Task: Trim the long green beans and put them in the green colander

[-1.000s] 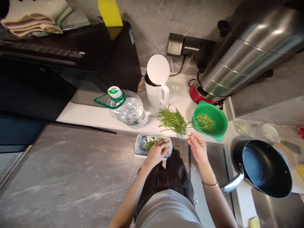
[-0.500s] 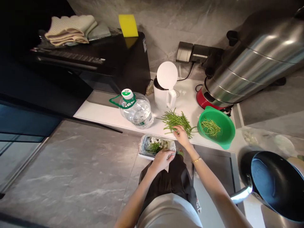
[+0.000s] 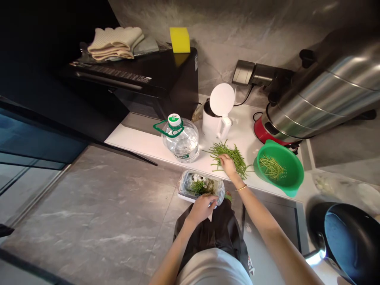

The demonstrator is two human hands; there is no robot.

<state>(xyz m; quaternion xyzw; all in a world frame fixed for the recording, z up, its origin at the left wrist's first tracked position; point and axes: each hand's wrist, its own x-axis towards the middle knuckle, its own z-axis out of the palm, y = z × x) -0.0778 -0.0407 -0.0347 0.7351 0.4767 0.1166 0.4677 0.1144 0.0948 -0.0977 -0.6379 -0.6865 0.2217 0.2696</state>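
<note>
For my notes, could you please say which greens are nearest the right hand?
The loose pile on the counter, at the right hand; other greens lie in the colander and the lined bin.

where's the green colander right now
In the head view, the green colander is right of centre on the white counter, just right of the pile of green stalks and in front of the red-based steel appliance.

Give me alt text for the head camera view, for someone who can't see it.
A person's right hand is at a pile of green stems on a white counter, beside a green colander holding more stems. The left hand is at the near edge of a lined bin.
</note>
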